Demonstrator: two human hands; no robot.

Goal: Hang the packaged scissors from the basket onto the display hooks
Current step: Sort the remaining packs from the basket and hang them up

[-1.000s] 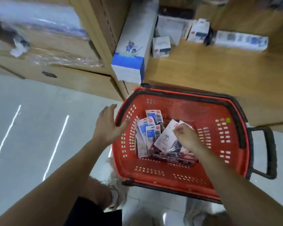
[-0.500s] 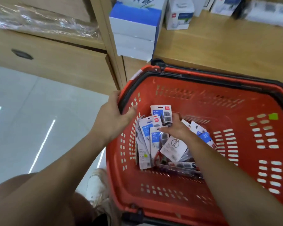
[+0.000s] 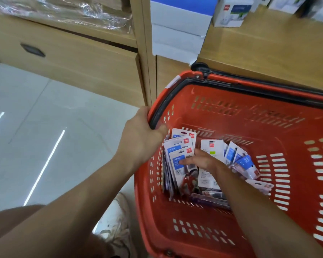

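A red plastic basket (image 3: pixel 250 112) stands on the floor in front of a wooden shelf unit. Several packaged scissors (image 3: pixel 179 146) on white and blue cards lie in its bottom left, some leaning against the left wall. My left hand (image 3: pixel 140 138) grips the basket's left rim, thumb inside. My right hand (image 3: pixel 199 160) is down inside the basket, fingers stretched to the left and lying on the front card of the leaning stack. Whether it holds a pack is hidden. No display hooks are in view.
A wooden drawer front (image 3: pixel 63 58) and a post (image 3: pixel 144 53) stand behind the basket. White and blue boxes (image 3: pixel 177 34) sit on the wooden shelf (image 3: pixel 268 49). Grey tiled floor (image 3: pixel 35 127) lies to the left. A shoe (image 3: pixel 117 220) is beside the basket.
The view has moved closer and lower over the basket. My left hand went from hovering to gripping the rim. My right hand shifted left onto the leaning stack of packs.
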